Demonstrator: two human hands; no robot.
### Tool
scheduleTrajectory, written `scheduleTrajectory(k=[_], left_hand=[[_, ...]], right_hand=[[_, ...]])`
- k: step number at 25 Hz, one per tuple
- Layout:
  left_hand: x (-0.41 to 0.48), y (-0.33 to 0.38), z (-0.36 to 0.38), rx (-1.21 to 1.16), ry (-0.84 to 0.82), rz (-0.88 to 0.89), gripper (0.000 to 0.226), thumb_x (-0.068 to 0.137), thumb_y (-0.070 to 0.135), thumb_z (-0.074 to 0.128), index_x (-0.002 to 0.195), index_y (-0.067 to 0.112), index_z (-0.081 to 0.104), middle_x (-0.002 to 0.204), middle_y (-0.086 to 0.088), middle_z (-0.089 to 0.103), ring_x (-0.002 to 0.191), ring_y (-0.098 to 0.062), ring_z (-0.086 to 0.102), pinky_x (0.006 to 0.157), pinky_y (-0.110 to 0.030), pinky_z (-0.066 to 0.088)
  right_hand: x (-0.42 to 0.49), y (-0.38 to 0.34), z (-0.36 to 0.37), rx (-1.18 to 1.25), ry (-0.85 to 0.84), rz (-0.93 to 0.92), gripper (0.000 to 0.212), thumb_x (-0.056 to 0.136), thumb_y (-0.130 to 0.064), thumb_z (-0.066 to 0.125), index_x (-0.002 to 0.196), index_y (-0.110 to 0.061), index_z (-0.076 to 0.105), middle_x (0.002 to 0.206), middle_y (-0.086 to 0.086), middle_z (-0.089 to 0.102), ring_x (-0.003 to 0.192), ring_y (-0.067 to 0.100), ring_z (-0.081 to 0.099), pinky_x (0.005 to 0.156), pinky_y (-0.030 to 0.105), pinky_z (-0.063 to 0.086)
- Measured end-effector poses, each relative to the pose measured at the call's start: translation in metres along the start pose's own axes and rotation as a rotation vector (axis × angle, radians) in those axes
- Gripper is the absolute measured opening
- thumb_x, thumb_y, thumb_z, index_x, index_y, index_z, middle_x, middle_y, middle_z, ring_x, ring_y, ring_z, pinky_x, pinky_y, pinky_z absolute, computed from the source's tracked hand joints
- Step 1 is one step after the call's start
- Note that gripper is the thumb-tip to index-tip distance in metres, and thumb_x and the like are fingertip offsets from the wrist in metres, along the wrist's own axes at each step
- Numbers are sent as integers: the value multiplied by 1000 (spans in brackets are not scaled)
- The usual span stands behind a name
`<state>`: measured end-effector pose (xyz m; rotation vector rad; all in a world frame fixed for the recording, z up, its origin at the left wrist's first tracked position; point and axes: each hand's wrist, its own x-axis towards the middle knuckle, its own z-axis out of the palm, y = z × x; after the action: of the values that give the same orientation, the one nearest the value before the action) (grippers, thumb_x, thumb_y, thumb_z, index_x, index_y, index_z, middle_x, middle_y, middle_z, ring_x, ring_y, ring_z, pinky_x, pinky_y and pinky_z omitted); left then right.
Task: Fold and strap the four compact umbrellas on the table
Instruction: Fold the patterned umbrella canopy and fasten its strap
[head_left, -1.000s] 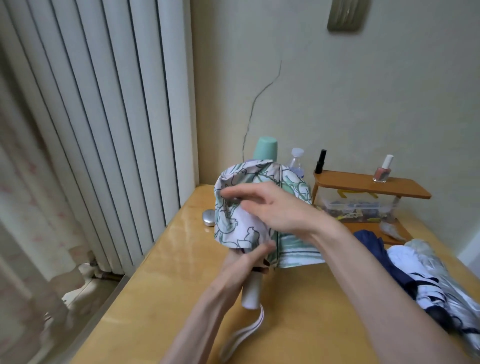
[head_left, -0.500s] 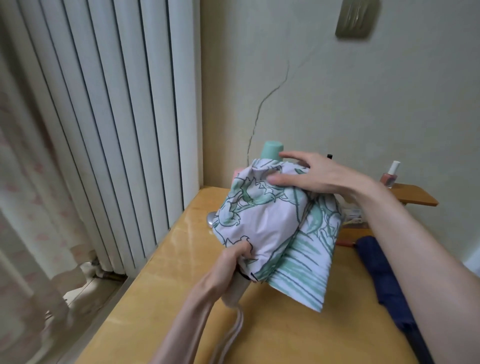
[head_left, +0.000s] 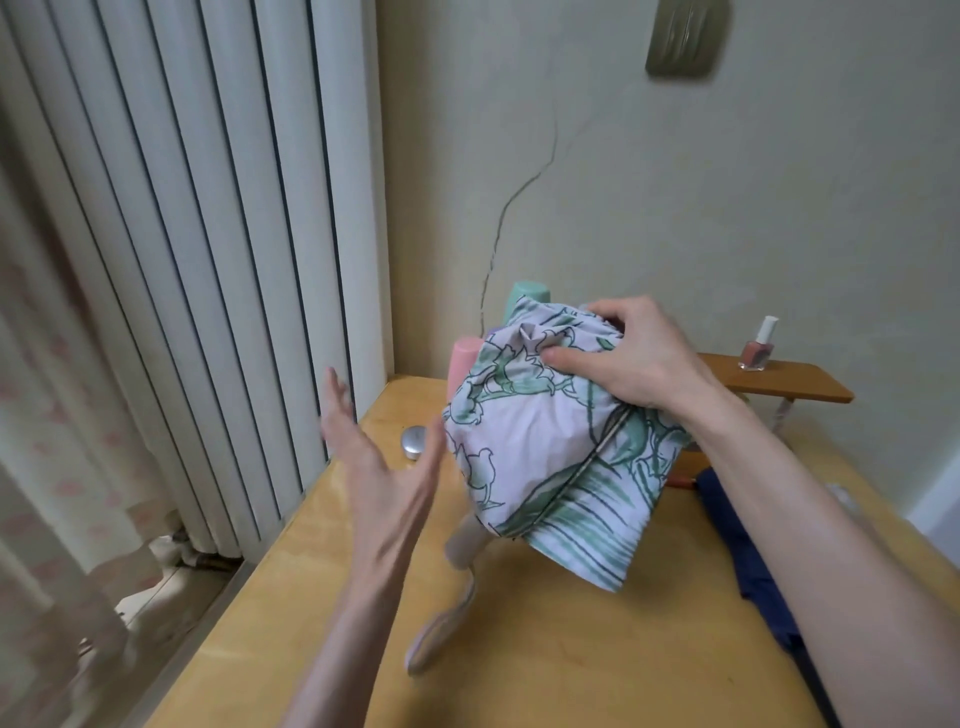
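Observation:
A compact umbrella (head_left: 540, 441) with pale lilac fabric and green leaf print hangs above the wooden table (head_left: 545, 649), its canopy loose and bunched. My right hand (head_left: 631, 358) grips the gathered fabric at the top end. The pale handle (head_left: 465, 540) points down toward the table, with its wrist loop (head_left: 439, 631) dangling to the surface. My left hand (head_left: 382, 467) is spread flat, just left of the canopy and off the handle. A dark navy umbrella (head_left: 748, 551) lies on the table to the right, partly behind my right forearm.
A small silver round tin (head_left: 414, 442) sits near the table's back left corner. Pink (head_left: 462, 361) and mint (head_left: 524, 299) bottle caps show behind the umbrella. A wooden shelf (head_left: 779, 382) at the back right carries a nail polish bottle (head_left: 757, 347). Vertical blinds (head_left: 208, 234) line the left side.
My left hand has let go of the umbrella handle and moved out to the left, fingers spread. My right hand keeps its hold on the top of the fabric.

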<state>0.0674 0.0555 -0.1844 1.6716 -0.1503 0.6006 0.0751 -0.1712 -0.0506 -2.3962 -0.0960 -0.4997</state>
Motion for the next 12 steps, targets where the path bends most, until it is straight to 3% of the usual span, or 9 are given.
scheduleTrajectory(k=[1,3,5,7,10,12], left_hand=[[-1,4,2,45,79,196,101,86,49,79,166,21,24,167,4,32,155,-12,33,126,-40,31],[-9,14,16,175,-119,407,113,80,61,85,166,16,28,167,1,34,155,-16,34,125,-41,35],[-20,16,36,155,-414,332,143,67,60,96,170,30,1,176,11,16,160,-14,24,125,-48,35],[-24,4,46,-3,-487,209,146,67,41,102,167,43,-6,172,22,24,157,-8,29,124,-47,38],[-22,-20,41,-92,-513,13,122,67,24,102,162,34,25,152,25,53,143,2,49,121,-36,42],[-23,-28,36,-100,-569,-107,111,61,28,102,153,30,41,144,17,62,133,1,58,115,-32,47]], right_hand=[[-1,-1,1,-65,41,1,32,76,-52,89,91,-27,77,86,-8,78,87,17,73,87,42,60],[-4,-6,6,-132,79,8,34,78,-52,88,91,-24,76,93,-5,78,92,21,72,89,42,58],[-7,-7,13,-62,89,1,30,78,-51,88,83,-25,73,89,-7,76,91,19,72,85,37,57],[-11,-6,18,34,88,-43,28,78,-50,88,77,-28,71,80,-11,73,82,13,72,76,34,55],[-18,-4,26,119,70,-152,27,79,-49,88,82,-27,73,77,-11,75,73,12,71,70,37,56],[-22,-4,32,174,55,-207,26,80,-43,90,85,-23,73,77,-7,76,72,18,71,67,40,56]])
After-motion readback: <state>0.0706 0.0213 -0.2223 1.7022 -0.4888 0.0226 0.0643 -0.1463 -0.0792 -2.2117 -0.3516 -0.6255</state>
